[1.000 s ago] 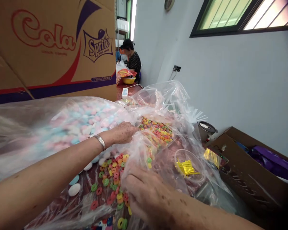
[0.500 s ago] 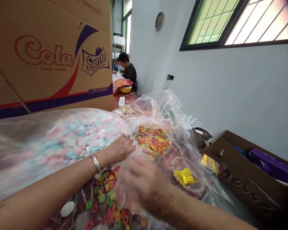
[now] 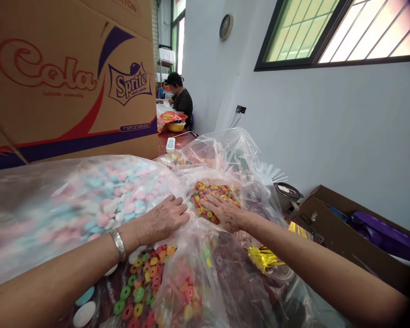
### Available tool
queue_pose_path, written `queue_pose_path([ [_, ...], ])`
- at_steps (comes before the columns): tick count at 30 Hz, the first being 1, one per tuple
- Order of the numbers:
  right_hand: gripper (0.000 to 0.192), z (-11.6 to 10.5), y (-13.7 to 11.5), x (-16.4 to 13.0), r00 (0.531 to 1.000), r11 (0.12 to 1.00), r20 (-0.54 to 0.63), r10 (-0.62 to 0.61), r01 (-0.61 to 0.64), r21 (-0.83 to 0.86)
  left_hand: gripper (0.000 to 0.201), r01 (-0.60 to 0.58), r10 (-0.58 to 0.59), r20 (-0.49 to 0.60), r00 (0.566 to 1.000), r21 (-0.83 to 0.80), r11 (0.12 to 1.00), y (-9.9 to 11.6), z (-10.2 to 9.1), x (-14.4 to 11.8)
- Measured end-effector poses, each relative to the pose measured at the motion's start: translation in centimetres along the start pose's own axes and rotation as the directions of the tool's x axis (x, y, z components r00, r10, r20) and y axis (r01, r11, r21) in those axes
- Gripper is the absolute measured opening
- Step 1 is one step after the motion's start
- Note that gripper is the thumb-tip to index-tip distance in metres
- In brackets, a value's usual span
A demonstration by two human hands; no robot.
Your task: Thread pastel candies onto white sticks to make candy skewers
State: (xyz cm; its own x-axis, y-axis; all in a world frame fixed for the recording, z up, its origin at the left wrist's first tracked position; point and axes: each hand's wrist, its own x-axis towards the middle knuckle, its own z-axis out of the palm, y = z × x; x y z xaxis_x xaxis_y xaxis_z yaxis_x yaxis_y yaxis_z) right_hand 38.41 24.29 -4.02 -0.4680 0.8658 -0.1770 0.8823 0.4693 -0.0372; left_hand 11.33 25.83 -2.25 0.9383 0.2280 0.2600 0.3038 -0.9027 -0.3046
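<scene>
My left hand (image 3: 164, 219), with a silver bracelet at its wrist, has its fingers curled on the edge of a clear plastic bag (image 3: 200, 232). Flat over colourful ring candies (image 3: 200, 193) in the bag's opening lies my right hand (image 3: 223, 213), fingers stretched out. Its fingertips touch or nearly touch the candies. Below my left hand, loose ring candies (image 3: 139, 294) are scattered on the dark table, some under the plastic. To the left is a large clear bag (image 3: 30, 182) of pink, blue and white round candies (image 3: 112, 205).
A large carton (image 3: 71, 105) stands at the back left. Gold twist ties (image 3: 264, 257) sit in a round tub on the right. Beyond are a lidded bin (image 3: 289, 193) and an open cardboard box (image 3: 341, 246). A person (image 3: 181, 100) sits at the table's far end.
My right hand has moved forward from above the loose ring candies to those in the bag, and its fingers have spread. Plastic now covers part of the loose candies.
</scene>
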Motion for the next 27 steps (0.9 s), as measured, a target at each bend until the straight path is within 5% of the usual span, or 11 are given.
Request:
queue_pose_path([
  [6, 0.09, -1.0, 0.7, 1.6, 1.0, 1.0, -0.004, -0.011, 0.011, -0.023, 0.014, -0.006, 0.006, -0.03, 1.0, 0.021, 1.0, 0.0, 0.4, -0.1],
  [16, 0.061, -0.1, 0.3, 1.3, 0.956, 0.96, -0.1, -0.274, 0.266, -0.086, 0.015, 0.009, -0.008, 0.042, 0.999, -0.019, 1.0, -0.4, 0.4, 0.0],
  [23, 0.037, -0.6, 1.3, 4.0, 0.985, 0.994, -0.171, -0.02, 0.038, 0.1, 0.013, 0.008, -0.006, 0.096, 0.995, -0.026, 1.0, 0.0, -0.9, -0.1],
  [27, 0.029, -1.4, 1.7, 5.0, 0.967, 0.936, -0.189, 0.172, -0.101, 0.337, 0.014, 0.036, -0.034, 0.116, 0.993, -0.021, 0.999, 0.2, -0.9, 0.0],
])
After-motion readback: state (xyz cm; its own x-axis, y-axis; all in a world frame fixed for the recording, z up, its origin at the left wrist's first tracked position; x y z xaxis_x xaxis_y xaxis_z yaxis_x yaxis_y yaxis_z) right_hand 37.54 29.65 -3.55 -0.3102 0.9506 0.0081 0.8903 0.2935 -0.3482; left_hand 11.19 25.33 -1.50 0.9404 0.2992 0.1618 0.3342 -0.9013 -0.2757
